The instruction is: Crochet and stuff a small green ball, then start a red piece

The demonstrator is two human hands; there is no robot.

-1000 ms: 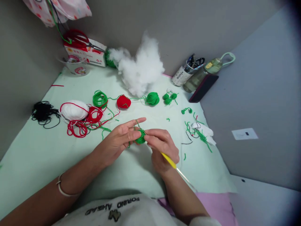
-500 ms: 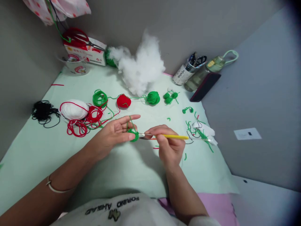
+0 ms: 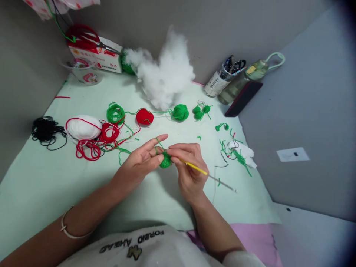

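Near the middle of the table, a small green crocheted piece (image 3: pixel 165 160) is pinched between the thumb and fingers of my left hand (image 3: pixel 143 157). Green yarn loops over the raised index finger of that hand. My right hand (image 3: pixel 191 168) is closed round a yellow-handled crochet hook (image 3: pixel 197 168), whose metal end points down to the right. Its fingertips touch the right side of the green piece; the hook's working tip is hidden there. A green yarn ball (image 3: pixel 180 112) and a red yarn ball (image 3: pixel 145 116) lie beyond my hands.
White stuffing (image 3: pixel 167 70) is heaped at the back. At left lie white yarn (image 3: pixel 84 127), black yarn (image 3: pixel 46 129) and red loops. A pen cup (image 3: pixel 216 84), bottle (image 3: pixel 232 91) and phone (image 3: pixel 244 99) stand back right. Yarn scraps (image 3: pixel 240 157) lie at right.
My right hand has moved left against the green piece, and the hook has turned so its outer end points down to the right. The view has shifted slightly.
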